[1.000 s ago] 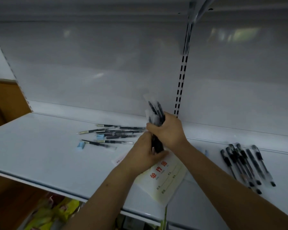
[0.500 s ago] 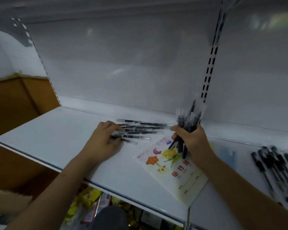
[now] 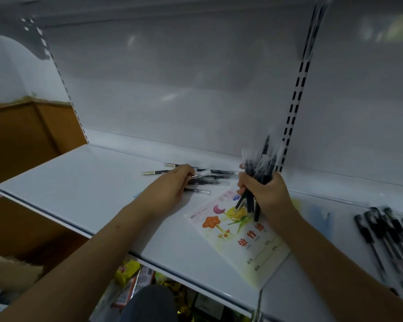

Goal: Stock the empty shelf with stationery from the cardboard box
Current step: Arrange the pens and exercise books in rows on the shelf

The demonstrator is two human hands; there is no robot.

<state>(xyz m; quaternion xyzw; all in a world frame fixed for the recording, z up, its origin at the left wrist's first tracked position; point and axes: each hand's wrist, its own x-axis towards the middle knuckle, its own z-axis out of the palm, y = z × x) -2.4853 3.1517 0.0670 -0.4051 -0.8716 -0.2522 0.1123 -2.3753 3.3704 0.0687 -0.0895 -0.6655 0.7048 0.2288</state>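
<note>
On the shelf (image 3: 79, 194), the notebook (image 3: 240, 238) lies nearest; above it the right hand (image 3: 268, 194) still grips a bundle of pens (image 3: 256, 182). The left hand (image 3: 172, 184) has left that bundle; its curled fingers now rest on the loose pens (image 3: 205, 180) behind, so stocking goes on.

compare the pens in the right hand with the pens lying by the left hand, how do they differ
The bundle of pens stands roughly upright, gripped in the right hand above the notebook; the loose pens lie flat on the shelf. The bundle is packed tight, while the loose pens are spread out side by side. The left hand only rests on the loose ones; its fingertips are hidden. Both sets look like dark pens in clear wrappers.
</note>
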